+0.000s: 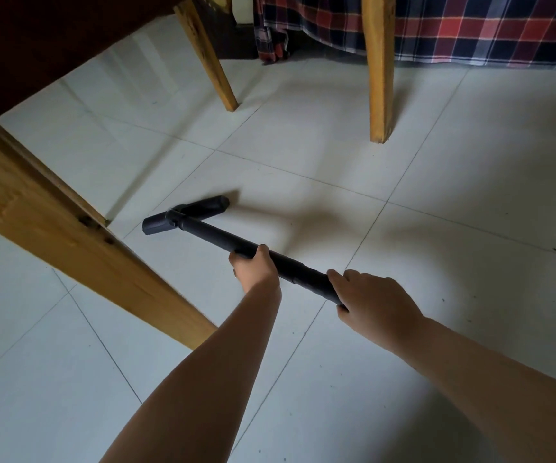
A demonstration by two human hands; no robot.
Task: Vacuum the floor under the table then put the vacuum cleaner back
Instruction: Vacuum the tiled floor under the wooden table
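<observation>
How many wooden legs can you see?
3. The near leg slants across the left side, the slanted leg is at the top middle, and the upright leg is at the top right. More may be hidden outside the picture.

left hand (255,268), right hand (375,304) and both forearms (223,362) are bare.

Black vacuum wand (229,240), yellow-brown table legs (379,78), red-navy plaid cloth (470,25), pale floor tiles (303,145)
</observation>
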